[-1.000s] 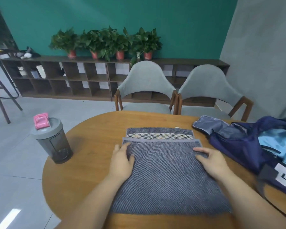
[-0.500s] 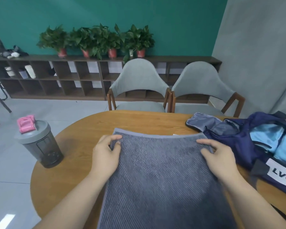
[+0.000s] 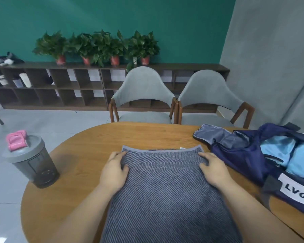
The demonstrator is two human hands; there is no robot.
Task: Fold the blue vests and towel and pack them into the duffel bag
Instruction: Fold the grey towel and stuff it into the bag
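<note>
A grey-blue striped towel (image 3: 165,190) lies folded on the round wooden table (image 3: 88,155) in front of me. My left hand (image 3: 115,170) holds its far left corner, fingers on top and thumb against the cloth. My right hand (image 3: 213,170) holds the far right corner the same way. At the right, the navy duffel bag (image 3: 242,155) lies open, and light blue folded vests (image 3: 288,155) show inside it.
A grey shaker bottle (image 3: 32,163) with a pink cap stands at the table's left edge. Two grey chairs (image 3: 144,95) stand behind the table. A low shelf with potted plants (image 3: 98,46) runs along the green wall.
Both hands carried the towel's near layer away from me over the plaid-trimmed end, covering it. The far edge now lies flat on the table.
</note>
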